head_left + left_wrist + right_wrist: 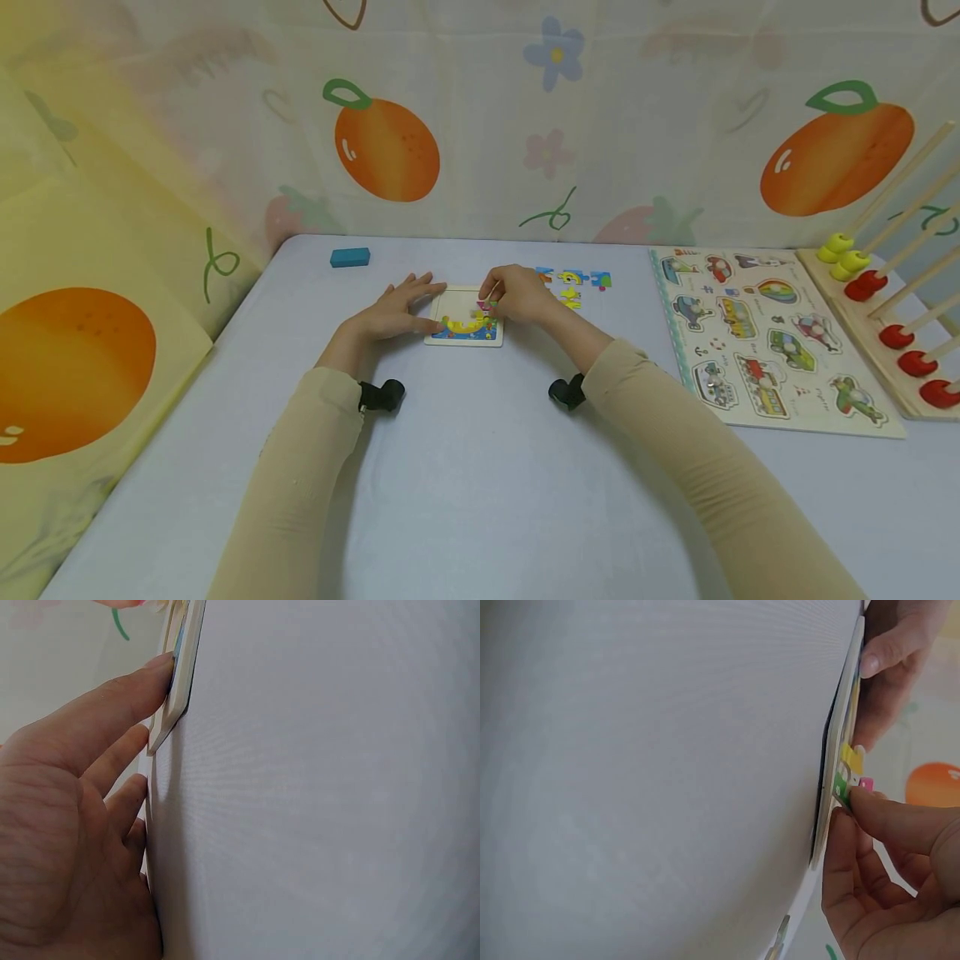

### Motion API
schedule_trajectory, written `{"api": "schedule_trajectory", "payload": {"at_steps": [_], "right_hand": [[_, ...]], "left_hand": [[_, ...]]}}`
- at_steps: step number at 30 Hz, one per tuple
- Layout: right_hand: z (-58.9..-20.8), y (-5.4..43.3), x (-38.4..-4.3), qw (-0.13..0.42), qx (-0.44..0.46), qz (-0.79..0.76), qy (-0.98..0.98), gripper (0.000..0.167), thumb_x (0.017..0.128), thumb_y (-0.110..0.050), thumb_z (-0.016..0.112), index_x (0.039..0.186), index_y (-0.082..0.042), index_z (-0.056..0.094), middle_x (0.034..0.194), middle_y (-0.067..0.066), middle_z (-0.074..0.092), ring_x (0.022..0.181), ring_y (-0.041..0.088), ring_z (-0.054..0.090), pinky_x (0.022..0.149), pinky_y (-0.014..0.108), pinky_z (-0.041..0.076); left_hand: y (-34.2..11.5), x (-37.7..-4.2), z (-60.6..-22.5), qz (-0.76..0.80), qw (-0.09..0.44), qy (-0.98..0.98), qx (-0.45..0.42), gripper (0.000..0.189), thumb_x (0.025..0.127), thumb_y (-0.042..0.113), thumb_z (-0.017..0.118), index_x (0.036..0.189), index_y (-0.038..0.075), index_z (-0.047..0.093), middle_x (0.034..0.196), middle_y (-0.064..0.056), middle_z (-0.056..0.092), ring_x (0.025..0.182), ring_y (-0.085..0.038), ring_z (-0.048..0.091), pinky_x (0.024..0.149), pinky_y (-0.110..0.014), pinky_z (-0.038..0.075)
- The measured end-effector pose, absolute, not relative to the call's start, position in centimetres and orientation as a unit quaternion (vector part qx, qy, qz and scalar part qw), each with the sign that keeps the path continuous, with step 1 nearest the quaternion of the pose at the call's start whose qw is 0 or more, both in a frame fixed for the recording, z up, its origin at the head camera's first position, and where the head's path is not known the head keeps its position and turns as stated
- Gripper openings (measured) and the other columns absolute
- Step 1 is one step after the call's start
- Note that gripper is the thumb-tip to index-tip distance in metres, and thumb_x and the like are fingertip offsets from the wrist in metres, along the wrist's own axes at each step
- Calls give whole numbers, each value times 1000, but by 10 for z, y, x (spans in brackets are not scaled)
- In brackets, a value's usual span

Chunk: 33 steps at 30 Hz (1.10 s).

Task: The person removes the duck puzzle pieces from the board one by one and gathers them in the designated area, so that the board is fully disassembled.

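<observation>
A small jigsaw puzzle board (453,302) lies on the table, its lower part filled with blue and yellow pieces and its upper part bare. My left hand (396,310) rests at the board's left side, fingers spread, the thumb (150,682) pressing on its lower left edge. Between thumb and fingertips my right hand (521,293) pinches a puzzle piece (842,787) with green on it, over the board's right side. Beside it in the right wrist view show yellow and pink bits; whether they belong to the same piece I cannot tell.
Several loose puzzle pieces (573,277) lie right of the board, partly behind my right hand. A blue block (350,257) sits at the back left. On the right are a picture puzzle board with vehicles (738,350) and a wooden bead counter (862,333) with upright pegs.
</observation>
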State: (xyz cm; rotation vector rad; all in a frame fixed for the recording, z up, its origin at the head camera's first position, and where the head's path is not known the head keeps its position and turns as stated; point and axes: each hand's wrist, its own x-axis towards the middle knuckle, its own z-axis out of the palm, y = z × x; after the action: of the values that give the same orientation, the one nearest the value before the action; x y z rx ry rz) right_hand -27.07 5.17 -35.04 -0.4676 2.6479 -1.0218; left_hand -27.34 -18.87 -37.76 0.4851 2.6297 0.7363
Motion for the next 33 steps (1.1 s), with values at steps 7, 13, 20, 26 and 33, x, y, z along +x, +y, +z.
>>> {"api": "schedule_trajectory", "payload": {"at_steps": [7,13,20,26,33], "right_hand": [[-349,53,-271,140,-154,-356,911,20,86,-3,70,106,-6,68,98,10,67,87,20,56,68,21,41],[-351,52,-271,138,-159,-344,915,19,87,-4,70,105,-7,69,99,9,68,88,20,57,73,23,41],[-351,53,-271,139,-164,-336,917,19,86,-3,69,105,-8,70,97,8,67,89,20,56,74,24,41],[-352,53,-272,144,-165,-338,915,20,86,-3,69,105,-8,69,98,8,66,90,20,56,72,23,42],[-352,53,-274,144,-175,-334,915,21,86,-3,69,106,-8,70,101,10,68,91,20,57,75,25,43]], "left_hand": [[-187,-273,-377,260,186,932,170,79,87,37,65,156,19,31,169,-9,8,158,-33,-6,125,-58,-11],[-187,-274,-377,252,187,934,172,79,87,38,64,156,18,30,169,-11,8,157,-35,-5,125,-61,-9],[-185,-273,-375,256,190,933,165,78,88,38,63,156,18,31,169,-11,7,157,-35,-7,124,-62,-10],[-170,-274,-370,258,180,935,164,79,88,43,65,155,17,32,169,-12,9,157,-36,-6,123,-64,-12],[-139,-270,-367,257,182,930,190,84,88,44,66,155,10,29,168,-15,11,157,-37,-5,124,-62,-8]]}}
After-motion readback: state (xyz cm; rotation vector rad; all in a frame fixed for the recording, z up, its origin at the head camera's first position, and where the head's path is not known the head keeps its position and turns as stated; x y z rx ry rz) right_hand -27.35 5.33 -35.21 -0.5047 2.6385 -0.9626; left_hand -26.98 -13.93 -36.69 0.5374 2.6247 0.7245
